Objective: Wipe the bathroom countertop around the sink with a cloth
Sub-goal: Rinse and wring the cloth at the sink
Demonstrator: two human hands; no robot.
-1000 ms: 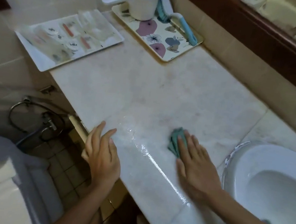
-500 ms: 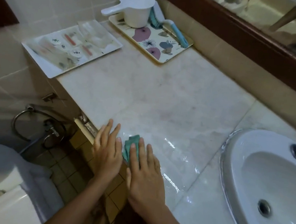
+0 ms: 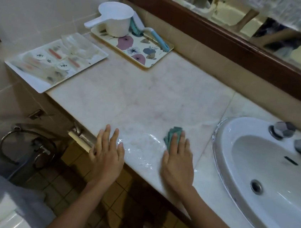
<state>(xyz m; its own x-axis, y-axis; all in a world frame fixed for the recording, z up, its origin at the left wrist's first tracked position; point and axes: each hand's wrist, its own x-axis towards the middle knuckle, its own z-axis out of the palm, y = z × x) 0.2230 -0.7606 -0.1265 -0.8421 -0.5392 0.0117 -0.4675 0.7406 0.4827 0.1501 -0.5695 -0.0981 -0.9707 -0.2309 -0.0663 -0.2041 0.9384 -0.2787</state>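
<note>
**Head view**

- Teal-green woven cloth: folded into a small wad with ridged, layered edges. Lying on the countertop, mostly under the right hand's fingers, with the far edge and left side showing past the fingertips.
- Right hand: released, fingers straight and close together, pressing flat on the cloth. Palm toward the counter's front edge.
- Left hand: released, fingers straight and slightly spread, resting flat at the counter's front edge. Grasping nothing, well left of the right hand and apart from the cloth.
- Pale cream marble countertop with faint pink veins: polished. Wet, glossy, streaked patch between the two hands, duller beyond the fingertips.
- White oval glazed ceramic sink: just right of the right hand. Rounded rim, metal drain ring at the basin bottom, faceted chrome tap knob on the far rim.
- Cream rectangular tray printed with purple and blue flowers: far beyond the left hand, against the back wall. Bearing a white plastic long-handled dipper and a brush with a light-blue handle.
- White rectangular tray: far left of the left hand, overhanging the counter's end. Holding clear-wrapped packets, contents too blurred to tell.
- Dark reddish-brown wooden mirror frame: along the wall beyond the right hand.
- Tan square floor tiles: below the left wrist.
</note>
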